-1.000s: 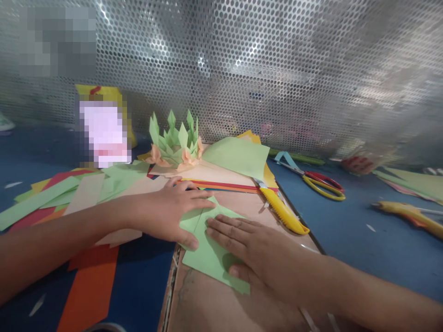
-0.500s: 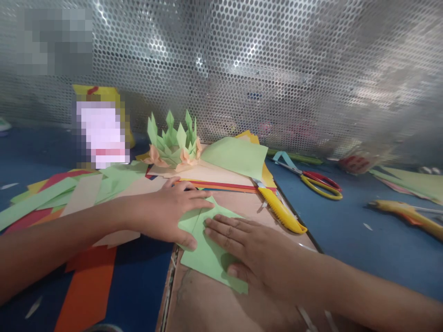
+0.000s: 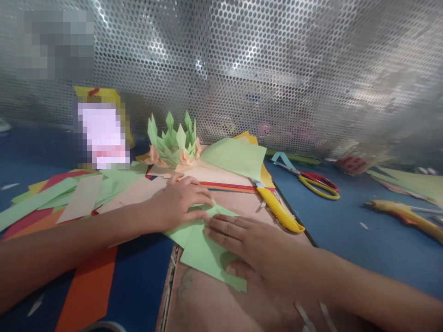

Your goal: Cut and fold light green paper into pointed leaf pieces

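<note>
While right hand [image 3: 256,246], fingers flat, touches folded green paper [image 3: 200,251], left hand [image 3: 176,203] curves, fingers narrowly parted.

Scissors [image 3: 300,174] and yellow glue gun [image 3: 394,207] before perforated metal panel [image 3: 242,92].

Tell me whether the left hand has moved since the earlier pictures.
Yes: against the yellow cutter, the left hand has shifted slightly forward and right, its thumb nearer the cutter.
</note>
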`<state>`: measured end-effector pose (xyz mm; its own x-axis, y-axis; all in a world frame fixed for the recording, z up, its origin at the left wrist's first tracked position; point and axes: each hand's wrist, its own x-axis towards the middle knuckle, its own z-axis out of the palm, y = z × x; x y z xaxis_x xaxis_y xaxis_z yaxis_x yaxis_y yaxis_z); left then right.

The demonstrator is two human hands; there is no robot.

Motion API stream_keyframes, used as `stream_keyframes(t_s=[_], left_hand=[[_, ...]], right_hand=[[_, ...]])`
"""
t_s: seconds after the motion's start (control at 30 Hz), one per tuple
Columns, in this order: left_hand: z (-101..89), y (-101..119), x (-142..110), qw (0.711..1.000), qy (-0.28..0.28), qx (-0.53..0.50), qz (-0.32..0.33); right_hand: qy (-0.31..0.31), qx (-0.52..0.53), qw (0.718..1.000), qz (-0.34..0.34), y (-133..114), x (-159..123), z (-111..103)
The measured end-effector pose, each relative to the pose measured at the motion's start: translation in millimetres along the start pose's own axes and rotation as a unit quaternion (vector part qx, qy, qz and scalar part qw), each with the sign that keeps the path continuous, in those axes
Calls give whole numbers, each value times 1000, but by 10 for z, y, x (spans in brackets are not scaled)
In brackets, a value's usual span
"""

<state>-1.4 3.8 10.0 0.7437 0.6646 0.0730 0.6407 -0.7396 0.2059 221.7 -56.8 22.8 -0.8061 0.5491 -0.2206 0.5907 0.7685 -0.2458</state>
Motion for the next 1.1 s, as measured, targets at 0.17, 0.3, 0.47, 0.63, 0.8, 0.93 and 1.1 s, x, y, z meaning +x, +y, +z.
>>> stream_keyframes(t_s=[0.17,0.3,0.47,0.63,0.8,0.93,1.1], left_hand=[[120,-66,7,999,9,29,13],[138,-120,2,998,5,51,22],[150,-129,15,997,12,68,35],[172,-126,15,995,30,91,38],[172,-129,-5,994,34,96,50],[178,-119,-17,992,32,109,48],[174,-107,-11,992,21,118,45]], right_hand=[[10,2,1000,7,-49,-6,-27],[22,8,999,34,-25,-18,-73],[51,26,998,-23,142,19,-77],[68,-10,996,-59,226,39,-58],[70,-48,994,-65,124,-59,-161],[58,-45,996,-41,-38,-183,-252],[30,-25,999,-3,-174,-343,-308]])
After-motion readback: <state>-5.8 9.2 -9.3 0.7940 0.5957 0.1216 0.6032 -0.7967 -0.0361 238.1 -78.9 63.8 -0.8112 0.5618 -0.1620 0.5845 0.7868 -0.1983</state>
